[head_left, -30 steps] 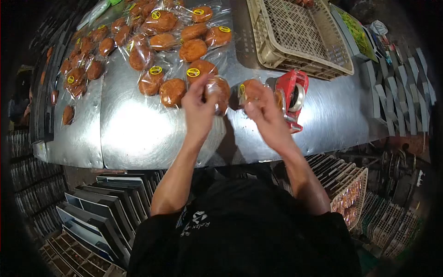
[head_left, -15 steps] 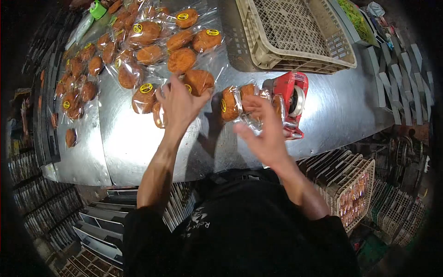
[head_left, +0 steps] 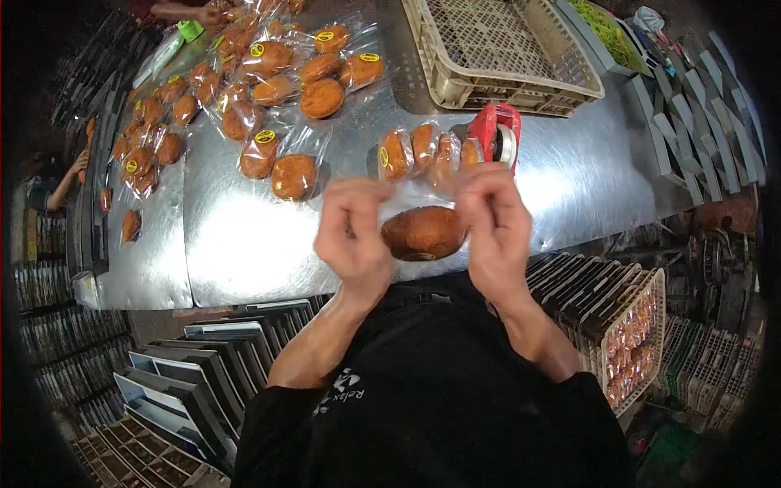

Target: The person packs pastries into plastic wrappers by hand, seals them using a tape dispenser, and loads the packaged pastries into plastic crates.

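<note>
Between my two hands hangs a brown bun (head_left: 425, 233) in a clear bag, close to the front edge of the metal table (head_left: 236, 268). My left hand (head_left: 355, 229) pinches the bag's film at the left, and my right hand (head_left: 495, 226) pinches it at the right. Just beyond them, several bagged buns (head_left: 394, 154) stand in a row beside a red tape dispenser (head_left: 493, 134). A bagged bun (head_left: 294, 176) lies to the left of my left hand.
Many bagged buns (head_left: 271, 58) cover the back left. An upturned-edge beige crate (head_left: 521, 91) stands at the back right. Below the table's right edge is a crate of packed buns (head_left: 630, 350). Another person's arm (head_left: 65, 189) shows at far left, another (head_left: 183, 11) at the top.
My left hand has left the loose buns and moved right and nearer my body with one bagged bun. My right hand now grips the same bag. The view has shifted slightly.
</note>
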The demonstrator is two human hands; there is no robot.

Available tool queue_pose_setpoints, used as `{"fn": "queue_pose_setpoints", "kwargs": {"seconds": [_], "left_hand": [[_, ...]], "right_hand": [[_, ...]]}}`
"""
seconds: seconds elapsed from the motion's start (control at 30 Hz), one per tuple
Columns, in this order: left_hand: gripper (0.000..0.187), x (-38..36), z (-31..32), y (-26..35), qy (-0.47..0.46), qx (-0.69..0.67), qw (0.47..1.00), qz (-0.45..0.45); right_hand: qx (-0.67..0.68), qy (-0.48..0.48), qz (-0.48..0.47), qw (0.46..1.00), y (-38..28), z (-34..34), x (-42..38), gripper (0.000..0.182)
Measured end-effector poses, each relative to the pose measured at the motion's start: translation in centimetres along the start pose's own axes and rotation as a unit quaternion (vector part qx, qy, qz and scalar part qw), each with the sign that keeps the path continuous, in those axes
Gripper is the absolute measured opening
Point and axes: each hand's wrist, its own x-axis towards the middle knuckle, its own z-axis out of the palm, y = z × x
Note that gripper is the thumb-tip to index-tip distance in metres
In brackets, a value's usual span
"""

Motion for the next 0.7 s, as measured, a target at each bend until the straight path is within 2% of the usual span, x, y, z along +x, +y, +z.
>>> {"fn": "queue_pose_setpoints", "kwargs": {"seconds": [0.03,0.07,0.1,0.17,0.23,0.27,0.3,0.33,0.37,0.4,0.43,0.5,0.53,0.57,0.6,0.63,0.67,0.7], "left_hand": [[0.018,-0.3,0.1,0.7,-0.003,0.001,1.0,0.002],[0.019,-0.6,0.0,1.5,0.015,-0.112,0.989,-0.093],[0.02,-0.6,-0.3,2.1,0.033,-0.223,0.956,-0.185],[0.021,-0.2,-0.5,2.8,0.02,-0.178,0.967,-0.181],[0.02,-0.1,-0.6,3.2,0.037,-0.233,0.937,-0.256],[0.02,0.5,-1.2,3.0,0.035,-0.235,0.937,-0.256],[0.019,1.3,-2.5,2.4,-0.133,-0.141,0.923,-0.331],[0.02,2.0,-3.3,1.8,-0.295,-0.041,0.871,-0.391],[0.02,1.6,-3.0,1.1,-0.293,-0.04,0.871,-0.393],[0.02,0.9,-2.1,0.6,-0.116,0.034,0.981,-0.154],[0.018,0.5,-1.8,0.8,-0.028,0.013,0.998,-0.048],[0.015,0.5,-1.0,2.3,0.151,0.029,0.972,0.177],[0.014,-0.3,-1.7,3.6,0.011,0.005,1.0,0.02],[0.014,-0.7,-2.3,4.6,-0.128,-0.021,0.982,-0.14],[0.012,-0.2,-2.3,5.1,-0.103,-0.134,0.944,-0.285],[0.012,-0.3,-2.0,4.2,-0.069,-0.212,0.927,-0.302],[0.012,-0.3,-1.8,3.3,-0.027,-0.264,0.906,-0.33],[0.012,-0.3,-1.7,2.7,0.017,-0.312,0.88,-0.357]], "right_hand": [[0.014,0.059,-0.03,0.998,-0.2,0.0,-0.4,0.022],[0.075,0.079,-0.014,0.994,-0.8,0.1,-0.8,0.02],[0.135,0.098,0.001,0.986,-1.2,0.3,-1.0,0.018],[0.111,-0.001,-0.021,0.994,-1.6,0.9,-1.5,0.017],[0.106,0.001,-0.02,0.994,-1.8,1.3,-2.1,0.017],[0.103,0.003,-0.021,0.994,-1.8,1.6,-2.3,0.017],[0.152,0.011,-0.021,0.988,-1.8,2.2,-2.4,0.015],[0.201,0.017,-0.021,0.979,-1.8,2.8,-2.4,0.013],[0.201,0.015,-0.019,0.979,-1.9,3.5,-2.6,0.013],[0.213,0.041,0.0,0.976,-2.2,4.1,-2.7,0.013],[0.223,0.065,0.017,0.973,-2.5,4.4,-2.7,0.013],[0.222,0.057,-0.003,0.973,-1.8,4.0,-2.5,0.013],[0.171,0.057,-0.032,0.983,-1.4,3.8,-2.6,0.014],[0.12,0.053,-0.058,0.99,-1.3,3.8,-2.7,0.014],[0.061,0.1,-0.053,0.992,-2.1,4.3,-2.5,0.02],[0.058,0.093,-0.057,0.992,-1.9,4.3,-2.1,0.02],[-0.128,0.079,-0.197,0.969,-1.4,4.1,-1.8,0.026],[-0.303,0.06,-0.327,0.893,-1.0,4.1,-1.5,0.032]]}}
